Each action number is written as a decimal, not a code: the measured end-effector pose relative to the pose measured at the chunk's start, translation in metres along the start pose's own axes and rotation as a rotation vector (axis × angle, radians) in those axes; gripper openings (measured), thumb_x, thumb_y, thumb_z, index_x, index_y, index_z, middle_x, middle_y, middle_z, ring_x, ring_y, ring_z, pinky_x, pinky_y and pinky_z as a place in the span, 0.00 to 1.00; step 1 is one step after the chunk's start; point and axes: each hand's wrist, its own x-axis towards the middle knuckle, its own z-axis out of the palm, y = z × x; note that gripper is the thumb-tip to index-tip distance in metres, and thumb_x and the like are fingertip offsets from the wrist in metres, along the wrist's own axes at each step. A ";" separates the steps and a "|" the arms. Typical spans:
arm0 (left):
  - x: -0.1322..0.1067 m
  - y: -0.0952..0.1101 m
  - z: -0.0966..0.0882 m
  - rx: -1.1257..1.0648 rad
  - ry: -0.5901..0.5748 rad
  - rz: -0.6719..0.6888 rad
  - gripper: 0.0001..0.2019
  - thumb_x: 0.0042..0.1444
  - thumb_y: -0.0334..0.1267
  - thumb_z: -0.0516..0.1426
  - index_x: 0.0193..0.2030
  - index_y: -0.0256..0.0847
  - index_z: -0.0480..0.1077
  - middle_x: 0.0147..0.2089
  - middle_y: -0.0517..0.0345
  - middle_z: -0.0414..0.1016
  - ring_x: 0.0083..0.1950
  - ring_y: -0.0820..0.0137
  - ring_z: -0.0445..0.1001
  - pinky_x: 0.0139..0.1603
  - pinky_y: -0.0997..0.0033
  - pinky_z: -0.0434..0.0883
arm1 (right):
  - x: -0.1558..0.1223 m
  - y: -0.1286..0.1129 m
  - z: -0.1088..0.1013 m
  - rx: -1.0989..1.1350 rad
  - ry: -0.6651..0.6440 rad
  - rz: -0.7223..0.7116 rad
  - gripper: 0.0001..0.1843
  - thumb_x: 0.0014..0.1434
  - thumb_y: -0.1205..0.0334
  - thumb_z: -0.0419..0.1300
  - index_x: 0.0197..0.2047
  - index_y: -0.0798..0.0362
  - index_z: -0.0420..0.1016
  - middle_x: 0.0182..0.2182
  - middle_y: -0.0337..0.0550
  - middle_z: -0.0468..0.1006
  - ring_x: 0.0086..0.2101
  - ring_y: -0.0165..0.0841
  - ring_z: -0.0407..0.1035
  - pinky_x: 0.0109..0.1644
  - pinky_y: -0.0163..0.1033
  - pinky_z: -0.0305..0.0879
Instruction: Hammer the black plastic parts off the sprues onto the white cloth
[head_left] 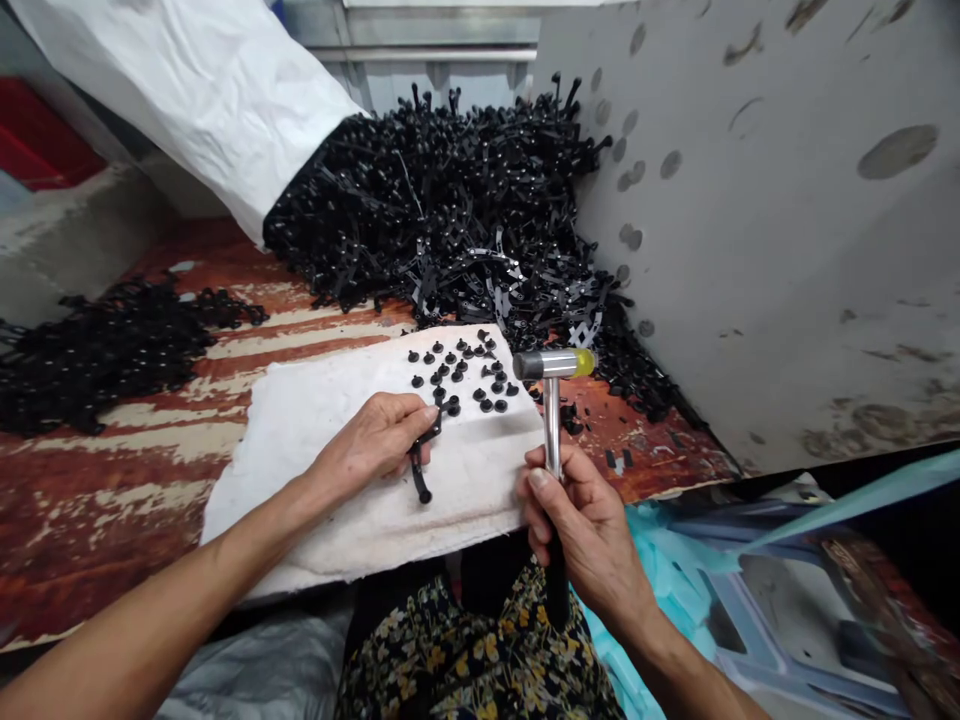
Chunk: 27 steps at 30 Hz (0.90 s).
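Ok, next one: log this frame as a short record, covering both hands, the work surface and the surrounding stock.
left hand: grips a curved black part over the cloth
right hand: holds a hammer, head up, one end yellow
white cloth: carries scattered small black pieces
beyond cloth: large heap of black parts at the mouth of a white bag
left of cloth: smaller black pile

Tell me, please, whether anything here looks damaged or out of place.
Yes, the red tabletop looks worn: its coating is missing in pale streaks beside the white cloth. The gray panel is blotched with dark spots too.
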 end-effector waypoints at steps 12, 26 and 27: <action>-0.003 0.005 0.002 -0.001 0.037 -0.033 0.18 0.53 0.51 0.56 0.22 0.39 0.63 0.19 0.60 0.71 0.14 0.81 0.56 0.16 0.78 0.52 | 0.001 0.000 -0.002 0.010 -0.020 0.001 0.16 0.57 0.49 0.65 0.41 0.50 0.68 0.26 0.32 0.71 0.16 0.20 0.57 0.14 0.25 0.59; 0.001 0.004 0.002 0.105 0.063 -0.014 0.18 0.54 0.48 0.55 0.19 0.40 0.63 0.16 0.62 0.68 0.15 0.79 0.53 0.17 0.77 0.50 | 0.002 0.001 -0.002 -0.021 -0.039 -0.001 0.16 0.58 0.48 0.63 0.41 0.50 0.67 0.26 0.32 0.71 0.15 0.20 0.56 0.13 0.26 0.57; 0.002 0.004 0.001 0.116 0.064 -0.008 0.18 0.55 0.48 0.55 0.19 0.40 0.63 0.16 0.62 0.68 0.15 0.79 0.53 0.17 0.77 0.50 | 0.001 0.000 -0.003 -0.040 -0.049 -0.003 0.16 0.59 0.48 0.63 0.42 0.50 0.67 0.26 0.32 0.71 0.15 0.20 0.56 0.14 0.26 0.57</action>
